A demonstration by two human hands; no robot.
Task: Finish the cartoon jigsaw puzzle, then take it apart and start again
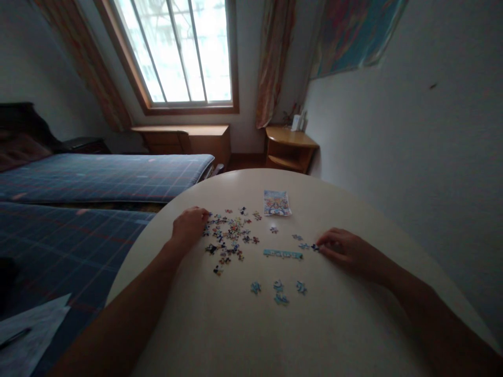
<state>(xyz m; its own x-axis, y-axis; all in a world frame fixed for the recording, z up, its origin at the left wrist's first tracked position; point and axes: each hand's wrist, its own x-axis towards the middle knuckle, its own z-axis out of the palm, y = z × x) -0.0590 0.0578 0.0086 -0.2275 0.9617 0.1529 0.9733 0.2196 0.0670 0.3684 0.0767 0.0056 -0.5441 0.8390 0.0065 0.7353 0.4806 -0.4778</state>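
Note:
My right hand (341, 248) is closed at the fingertips on a dark blue puzzle piece (315, 247), low over the table. Just left of it lie light blue puzzle pieces (304, 245). At the left edge of a loose heap of puzzle pieces (228, 231) is my left hand (189, 226), its fingers curled together; what they hold, if anything, is hidden. Between the hands lies a joined blue puzzle strip (283, 254). Several light blue pieces (279, 286) sit apart, closer to me. Behind the strip is a small printed picture sheet (276, 203).
The round pale table (220, 324) bears all the pieces. A bed with a blue plaid cover (98, 175) stands to the left, with papers (33, 327) and a pen (14, 337) on it. A white wall (412, 157) runs along the right; a corner shelf (291, 137) stands beyond.

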